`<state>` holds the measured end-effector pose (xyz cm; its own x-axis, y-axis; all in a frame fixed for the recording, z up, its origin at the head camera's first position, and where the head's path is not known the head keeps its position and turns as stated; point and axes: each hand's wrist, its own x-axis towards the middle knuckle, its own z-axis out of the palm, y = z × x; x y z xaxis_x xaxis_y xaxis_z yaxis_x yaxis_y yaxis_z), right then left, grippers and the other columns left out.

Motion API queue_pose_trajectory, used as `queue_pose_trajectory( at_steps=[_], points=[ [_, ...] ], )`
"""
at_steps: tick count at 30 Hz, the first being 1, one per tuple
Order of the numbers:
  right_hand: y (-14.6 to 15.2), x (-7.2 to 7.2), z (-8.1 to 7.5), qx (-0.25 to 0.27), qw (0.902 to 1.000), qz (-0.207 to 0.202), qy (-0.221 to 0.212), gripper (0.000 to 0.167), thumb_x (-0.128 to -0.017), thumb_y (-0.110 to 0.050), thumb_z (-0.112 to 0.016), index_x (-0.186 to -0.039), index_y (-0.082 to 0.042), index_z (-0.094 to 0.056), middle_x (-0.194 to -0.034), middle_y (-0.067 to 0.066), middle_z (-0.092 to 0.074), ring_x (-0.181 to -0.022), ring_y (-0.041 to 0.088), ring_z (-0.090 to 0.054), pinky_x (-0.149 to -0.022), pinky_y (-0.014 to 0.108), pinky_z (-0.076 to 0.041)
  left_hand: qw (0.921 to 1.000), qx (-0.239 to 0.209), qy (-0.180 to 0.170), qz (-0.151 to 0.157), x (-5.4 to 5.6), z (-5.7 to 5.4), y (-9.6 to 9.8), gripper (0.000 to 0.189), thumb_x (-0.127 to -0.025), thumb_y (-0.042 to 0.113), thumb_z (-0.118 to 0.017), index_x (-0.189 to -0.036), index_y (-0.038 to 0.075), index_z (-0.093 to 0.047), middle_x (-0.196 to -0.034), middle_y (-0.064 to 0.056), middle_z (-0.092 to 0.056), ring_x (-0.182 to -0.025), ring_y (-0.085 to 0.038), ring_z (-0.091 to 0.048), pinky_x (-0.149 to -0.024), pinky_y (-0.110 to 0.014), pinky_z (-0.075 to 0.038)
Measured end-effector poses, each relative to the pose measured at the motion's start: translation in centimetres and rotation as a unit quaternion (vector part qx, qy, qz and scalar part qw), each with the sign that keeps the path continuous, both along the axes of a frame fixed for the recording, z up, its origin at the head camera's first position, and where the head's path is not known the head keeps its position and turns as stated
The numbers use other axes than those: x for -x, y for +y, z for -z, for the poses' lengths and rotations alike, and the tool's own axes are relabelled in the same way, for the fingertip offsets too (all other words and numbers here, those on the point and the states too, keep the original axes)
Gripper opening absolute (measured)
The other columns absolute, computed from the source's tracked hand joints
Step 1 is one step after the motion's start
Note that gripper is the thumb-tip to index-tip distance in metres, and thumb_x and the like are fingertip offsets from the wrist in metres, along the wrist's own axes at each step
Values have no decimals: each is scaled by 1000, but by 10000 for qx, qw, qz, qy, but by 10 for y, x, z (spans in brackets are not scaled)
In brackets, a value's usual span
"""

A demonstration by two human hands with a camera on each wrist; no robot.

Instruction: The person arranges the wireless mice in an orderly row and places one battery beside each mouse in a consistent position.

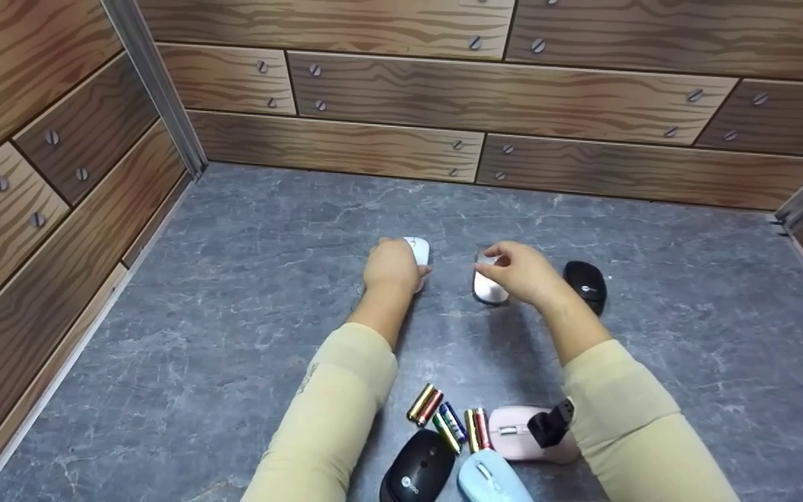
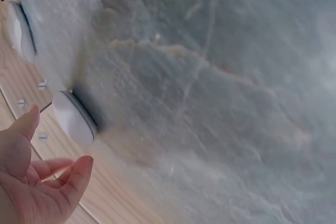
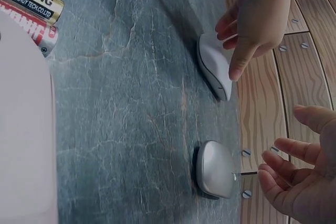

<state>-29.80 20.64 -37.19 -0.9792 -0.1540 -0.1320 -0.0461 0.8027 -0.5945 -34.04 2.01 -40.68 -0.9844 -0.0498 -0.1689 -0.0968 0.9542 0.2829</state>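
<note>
My left hand (image 1: 391, 266) is over the left side of a white computer mouse (image 1: 418, 246), partly hiding it in the head view. The left wrist view has the fingers loosely bent, with a small gap between the fingertips and the white mouse (image 2: 72, 119). My right hand (image 1: 523, 272) hovers over a second white mouse (image 1: 490, 290), thumb and index finger apart. From the right wrist, the right hand's (image 3: 302, 169) fingers are spread and separate from that mouse (image 3: 218, 169). Both mice lie on the grey marbled surface (image 1: 269, 279).
A black mouse (image 1: 587, 287) lies right of my right hand. Nearer me are another black mouse (image 1: 419, 468), a light-blue mouse (image 1: 492, 478), a pink mouse (image 1: 509, 436) and several batteries (image 1: 426, 404). Wood-patterned walls (image 1: 373, 90) bound the back and sides.
</note>
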Motion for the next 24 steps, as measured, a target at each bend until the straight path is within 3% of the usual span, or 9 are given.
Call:
queue_pose_trajectory(
  at_steps=[6, 15, 24],
  points=[
    [8, -11, -4, 104, 9999, -54, 51, 46, -89, -33, -57, -120, 1, -53, -109, 22, -58, -103, 35, -52, -89, 47, -41, 9998, 18, 159, 88, -8, -6, -13, 66, -76, 52, -66, -120, 3, -56, -116, -13, -54, -107, -29, -53, -85, -39, -49],
    [19, -25, -14, 257, 9996, 28, -57, 46, -90, -34, -56, -123, -2, -53, -115, 22, -57, -107, 35, -52, -87, 47, -43, 9995, -105, 187, 215, -20, -20, -30, 72, -78, 54, -62, -128, 4, -49, -124, -17, -48, -114, -32, -49, -87, -43, -48],
    [27, -39, -17, 245, 9996, -79, 144, 45, -89, -33, -57, -121, -1, -53, -107, 18, -60, -99, 31, -55, -81, 43, -46, 9950, -425, 490, 753, -41, -34, -31, 73, -80, 52, -62, -132, 4, -45, -129, -16, -48, -115, -31, -50, -93, -43, -44]
  ],
)
